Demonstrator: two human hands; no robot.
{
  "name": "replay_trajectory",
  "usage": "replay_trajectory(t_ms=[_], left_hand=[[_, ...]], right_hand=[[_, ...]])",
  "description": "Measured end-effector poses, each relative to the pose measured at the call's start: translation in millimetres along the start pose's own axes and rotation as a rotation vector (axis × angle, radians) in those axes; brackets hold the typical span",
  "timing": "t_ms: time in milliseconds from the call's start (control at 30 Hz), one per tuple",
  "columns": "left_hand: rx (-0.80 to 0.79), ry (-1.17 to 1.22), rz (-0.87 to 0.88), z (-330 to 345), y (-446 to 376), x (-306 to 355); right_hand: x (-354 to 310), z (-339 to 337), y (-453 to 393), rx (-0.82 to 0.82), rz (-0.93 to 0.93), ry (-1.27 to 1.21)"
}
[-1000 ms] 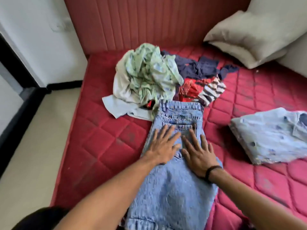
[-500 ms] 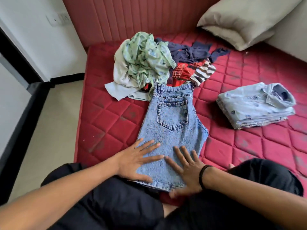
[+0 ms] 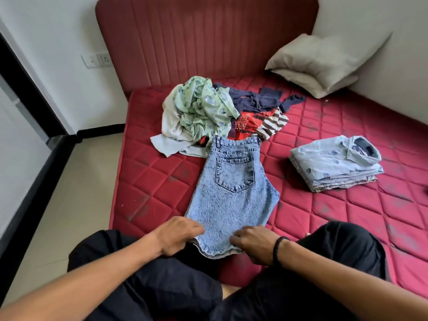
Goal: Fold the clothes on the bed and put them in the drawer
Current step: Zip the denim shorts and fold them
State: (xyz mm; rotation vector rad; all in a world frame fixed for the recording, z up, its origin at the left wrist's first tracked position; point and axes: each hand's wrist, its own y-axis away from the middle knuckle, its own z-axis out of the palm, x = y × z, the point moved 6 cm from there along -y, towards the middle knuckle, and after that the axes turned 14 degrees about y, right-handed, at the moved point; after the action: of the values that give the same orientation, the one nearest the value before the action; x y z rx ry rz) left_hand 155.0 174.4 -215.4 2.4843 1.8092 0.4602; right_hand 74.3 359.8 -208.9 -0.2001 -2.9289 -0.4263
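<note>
1. Denim, acid-washed and stiff, is what both hands have hold of: the jean shorts [image 3: 234, 193] lie flat on the red mattress [image 3: 347, 216], already halved lengthwise with one back pocket up, waistband toward the headboard [image 3: 203, 40], hem at the person's knees.
2. Left hand [image 3: 177, 235] curls over the hem's left corner; right hand [image 3: 252, 243] curls over the right corner. Both seem to pinch the cloth, though the fingertips are tucked under and cannot be seen.
3. Risk: if one corner comes up ahead of the other, the two layers could slide apart and the fold would land crooked (denim holds a bad crease).
4. Risk: the waistband touches the heap of unfolded clothes [image 3: 201, 112], so a fold carried far forward could drag or trap a loose garment.
5. Risk: the hem hangs partly off the mattress onto the lap, so a loose grip could let it slip between the knees.
6. The folded shirts [image 3: 333, 165] sit well apart to the right, probably safe from the swing.
7. Hidden: no drawer is in view, so where the piles will go cannot be told. The under layer of the shorts is covered, and the heap's separate garments are hard to count. A small dark object at the right edge is cut off.
</note>
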Motion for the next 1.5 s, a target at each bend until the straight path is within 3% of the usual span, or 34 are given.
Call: replay_trajectory(t_ms=[100,167,233,333,433,500,600,767,833,900,967,1033,1067,1133,1233,1300,1367,1500], left_hand=[[0.068,0.211,-0.130,-29,3,10],[0.028,0.370,-0.158,-42,6,15],[0.029,0.721,-0.243,-49,14,7],[0.316,1.237,-0.408,-45,22,-30],[0.432,1.350,-0.551,-29,13,-40],[0.400,1.337,-0.663,-12,2,-42],[0.293,1.260,-0.818,19,-4,-50],[-0.138,0.892,-0.902,20,4,-25],[-0.259,0.710,-0.918,14,4,-18],[-0.268,0.522,-0.931,5,0,-14],[-0.140,0.224,-0.925,-11,-2,-7],[0.086,-0.042,-0.694,-29,-6,16],[0.209,-0.022,-0.472,-32,-10,33],[0.163,0.180,-0.151,-19,-9,55],[-0.074,0.136,-0.142,10,-1,55],[-0.115,0.091,-0.172,14,0,51],[-0.125,0.128,-0.157,11,-3,46],[-0.074,0.269,-0.234,-20,-14,18]], right_hand=[[15,-11,9,0.069,0.161,-0.333],[18,-11,18,0.028,0.216,-0.682],[25,-11,22,0.061,0.320,-1.078],[57,6,18,0.208,0.693,-1.370],[69,27,12,0.159,0.884,-1.500],[69,28,11,0.145,0.878,-1.387],[73,37,14,0.149,0.930,-1.026],[56,50,24,-0.147,0.807,-0.967],[47,46,19,-0.180,0.746,-0.798],[40,42,9,-0.146,0.711,-0.613],[33,36,3,-0.119,0.675,-0.480],[28,31,2,-0.094,0.645,-0.362],[27,28,4,-0.070,0.646,-0.309],[22,10,8,0.070,0.607,-0.139],[-1,-22,12,0.337,0.324,-0.103],[-19,-21,14,0.181,0.208,-0.233],[-28,-6,17,-0.031,0.229,-0.159],[-7,-4,15,-0.177,0.335,-0.170]])
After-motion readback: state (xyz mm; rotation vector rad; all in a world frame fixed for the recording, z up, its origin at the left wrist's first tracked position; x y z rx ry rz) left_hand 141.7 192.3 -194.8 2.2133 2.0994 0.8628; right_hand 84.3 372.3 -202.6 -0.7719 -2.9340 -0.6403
